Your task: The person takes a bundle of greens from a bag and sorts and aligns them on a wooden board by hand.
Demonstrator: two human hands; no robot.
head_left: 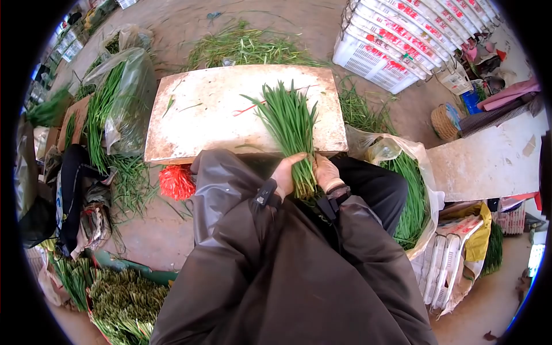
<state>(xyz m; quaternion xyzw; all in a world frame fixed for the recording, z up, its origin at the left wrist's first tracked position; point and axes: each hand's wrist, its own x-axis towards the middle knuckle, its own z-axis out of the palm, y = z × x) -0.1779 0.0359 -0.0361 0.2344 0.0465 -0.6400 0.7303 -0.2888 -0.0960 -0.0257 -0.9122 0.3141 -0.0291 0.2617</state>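
A bunch of garlic chives point(290, 126) is upheld between my two hands over my lap, its green tips fanned out across the white board point(195, 123). My left hand point(284, 176) is closed round the left side of the stems, near their cut ends. From the other side my right hand point(326, 173) wraps the same stems; some of its fingers are hidden. A thin red tie point(244, 110) lies on the board beside the leaves. Below the board's left front corner hangs a bundle of red ties point(176, 182).
An open plastic bag of chives point(409, 201) stands by my right leg, another clear bag point(131, 98) at the left. Stacked white crates point(397, 43) rise at the back right. Loose leaves point(244, 49) litter the floor behind the board. Packed bunches point(123, 302) sit at the lower left.
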